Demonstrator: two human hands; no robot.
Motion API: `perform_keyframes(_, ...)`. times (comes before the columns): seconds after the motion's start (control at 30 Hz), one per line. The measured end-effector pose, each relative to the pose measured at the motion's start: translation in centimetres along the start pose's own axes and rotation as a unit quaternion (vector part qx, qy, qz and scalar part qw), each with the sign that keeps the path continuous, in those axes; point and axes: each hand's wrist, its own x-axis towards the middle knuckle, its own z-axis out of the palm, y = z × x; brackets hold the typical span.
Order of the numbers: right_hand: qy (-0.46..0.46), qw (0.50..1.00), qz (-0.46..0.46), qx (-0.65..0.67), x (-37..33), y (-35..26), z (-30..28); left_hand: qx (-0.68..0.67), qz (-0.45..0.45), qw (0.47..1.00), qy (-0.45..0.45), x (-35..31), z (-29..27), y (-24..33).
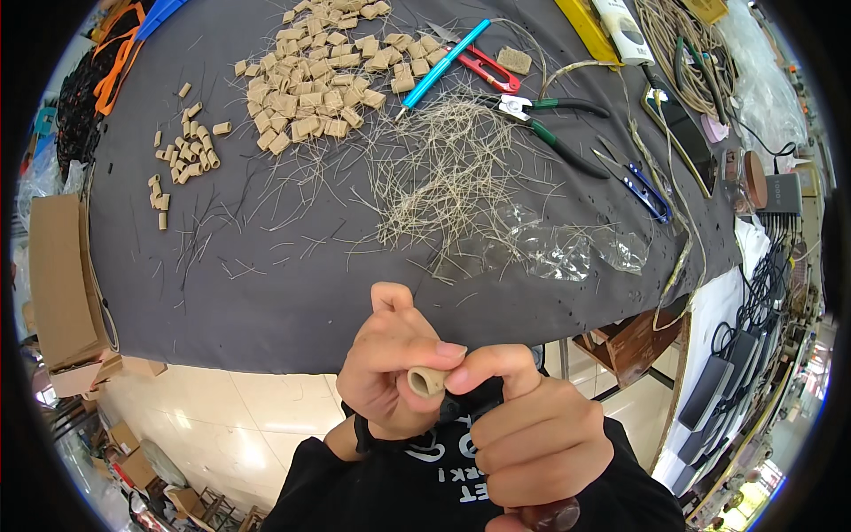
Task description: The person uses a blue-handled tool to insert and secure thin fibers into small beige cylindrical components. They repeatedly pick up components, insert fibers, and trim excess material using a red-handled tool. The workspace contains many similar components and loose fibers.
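My left hand (386,359) pinches a short tan tube (427,382) between thumb and fingers, its hollow end facing up toward me. My right hand (541,434) is closed, with its index finger reaching across to touch the tube's right side. A dark reddish-brown rounded handle (551,514) pokes out below the right fist; the rest of that tool is hidden in the grip. Both hands are just off the near edge of the dark grey table (257,310). Farther back lie a large pile of tan woven tubes (310,80) and a smaller group of tubes (191,155).
Trimmed thread ends (452,168) are heaped mid-table. Around them lie a light-blue pen-like tool (443,69), red-handled scissors (487,69), green-handled pliers (558,133), blue snips (645,191) and clear plastic scraps (558,251). A cardboard box (60,279) stands left; cables and black adapters (706,395) sit right.
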Motion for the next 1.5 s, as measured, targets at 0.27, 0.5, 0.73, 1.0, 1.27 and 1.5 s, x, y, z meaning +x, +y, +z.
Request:
perform_keyframes(0.27,-0.073,0.994,-0.068,0.044,0.6,1.2,-0.5,-0.039,0.003,0.999,0.033,-0.4,0.4,-0.2)
perform_keyframes(0.5,0.006,0.993,0.016,0.119,0.9,-0.1,-0.2,-0.155,-0.018,0.987,-0.044,0.3,0.4,-0.3)
perform_keyframes(0.73,0.18,0.972,0.133,-0.067,-0.1,1.2,-5.0,-0.191,-0.064,0.979,0.039,0.5,-0.1,0.0)
perform_keyframes(1.0,0.327,0.859,0.144,-0.366,1.9,0.5,-12.3,0.062,-0.119,0.991,0.002,4.7,-5.3,3.8)
perform_keyframes(1.27,-0.043,0.978,-0.086,-0.186,-0.5,-2.4,-9.9,0.209,-0.14,0.967,0.04,11.2,-10.0,8.3)
perform_keyframes(1.5,-0.518,0.65,0.484,-0.272,-4.5,0.0,-9.6,-0.074,-0.165,0.984,-0.001,11.8,-9.1,7.2)
